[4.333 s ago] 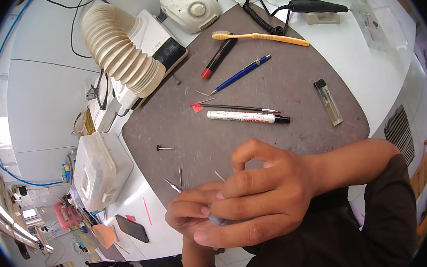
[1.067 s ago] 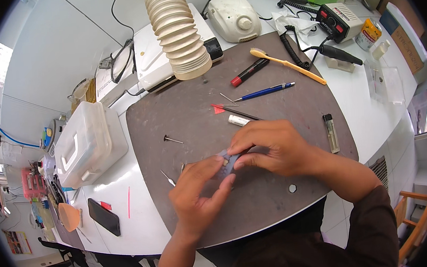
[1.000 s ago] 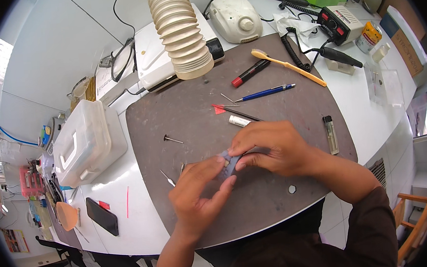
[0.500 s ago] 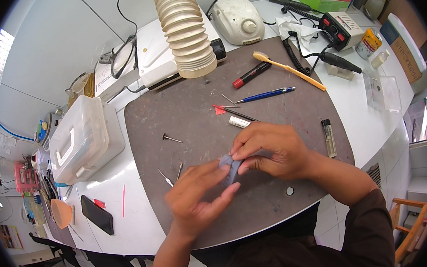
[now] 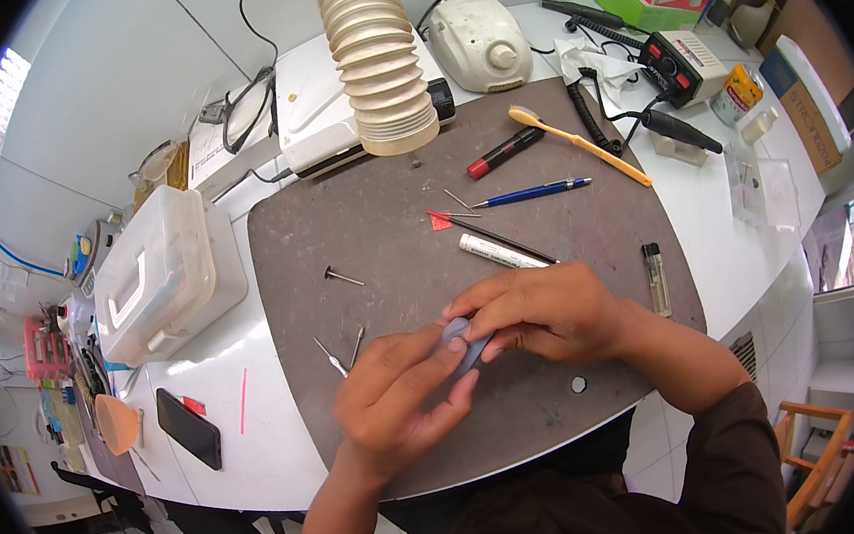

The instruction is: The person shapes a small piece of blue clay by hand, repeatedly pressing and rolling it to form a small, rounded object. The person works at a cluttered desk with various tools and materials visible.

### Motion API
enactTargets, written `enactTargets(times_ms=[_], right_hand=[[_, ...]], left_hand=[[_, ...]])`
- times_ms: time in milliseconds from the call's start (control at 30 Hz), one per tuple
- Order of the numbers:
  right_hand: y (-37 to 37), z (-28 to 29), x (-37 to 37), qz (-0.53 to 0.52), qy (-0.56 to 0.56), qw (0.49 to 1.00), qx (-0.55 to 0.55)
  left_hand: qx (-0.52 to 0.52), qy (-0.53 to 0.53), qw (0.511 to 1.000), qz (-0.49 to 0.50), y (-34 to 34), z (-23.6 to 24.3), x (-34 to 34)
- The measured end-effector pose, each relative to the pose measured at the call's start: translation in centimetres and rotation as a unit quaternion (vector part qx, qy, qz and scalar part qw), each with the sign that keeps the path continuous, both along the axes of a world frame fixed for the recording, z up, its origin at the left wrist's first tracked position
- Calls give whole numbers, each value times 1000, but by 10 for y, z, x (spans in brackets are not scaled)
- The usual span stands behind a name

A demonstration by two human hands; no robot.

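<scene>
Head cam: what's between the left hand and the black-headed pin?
Head view shows a pale pointed tool and a thin brownish tool there, lying on the mat, close to the left hand.

The small piece [image 5: 460,331] I hold is blue-grey, and my sleeve [image 5: 729,439] is dark brown. Under it all my table [image 5: 272,465] is white, its mat [image 5: 344,228] grey-brown, flecked pale with darker smudges. On that I see a yellow-orange toothbrush [image 5: 593,146], a blue pencil [image 5: 532,193], a black marker [image 5: 513,148] with a red end, a white pen [image 5: 498,250] with dark print and a bright red scrap [image 5: 441,222]. The hose [image 5: 382,75] is cream, ringed all along; the phone [image 5: 188,429] is black, the thin strip [image 5: 244,402] pink, the case [image 5: 202,275] cloudy white.
</scene>
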State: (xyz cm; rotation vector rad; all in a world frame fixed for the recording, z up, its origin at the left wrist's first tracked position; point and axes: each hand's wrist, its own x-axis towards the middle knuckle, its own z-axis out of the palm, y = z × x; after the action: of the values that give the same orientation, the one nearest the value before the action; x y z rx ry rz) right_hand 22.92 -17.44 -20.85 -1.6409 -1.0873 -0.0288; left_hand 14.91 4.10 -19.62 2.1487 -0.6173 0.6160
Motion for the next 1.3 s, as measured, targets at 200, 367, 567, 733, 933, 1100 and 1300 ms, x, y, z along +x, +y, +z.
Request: enactTargets(times_ms=[200, 367, 567, 733, 933, 1100, 1300], right_hand=[[2, -6, -3, 2, -10, 1000, 12], [1, -3, -3, 13, 7, 1000, 10], [1, -1, -2, 37, 23, 999, 6], [1, -3, -2, 40, 15, 999, -1], [5, -1, -4, 6, -16, 1000, 20], [3, 1, -6, 1, -39, 999, 31], [2, 4, -8, 27, -25, 998, 50]], left_hand=[[-31, 32, 999, -2, 1, 0, -1], [-22, 24, 999, -4, 3, 0, -1], [-2, 14, 1000, 7, 1, 5, -2], [24, -19, 1000, -7, 3, 3, -1], [54, -51, 997, 7, 1, 2, -1], [37, -36, 999, -4, 3, 2, -1], [61, -82, 995, 1, 2, 5, -3]])
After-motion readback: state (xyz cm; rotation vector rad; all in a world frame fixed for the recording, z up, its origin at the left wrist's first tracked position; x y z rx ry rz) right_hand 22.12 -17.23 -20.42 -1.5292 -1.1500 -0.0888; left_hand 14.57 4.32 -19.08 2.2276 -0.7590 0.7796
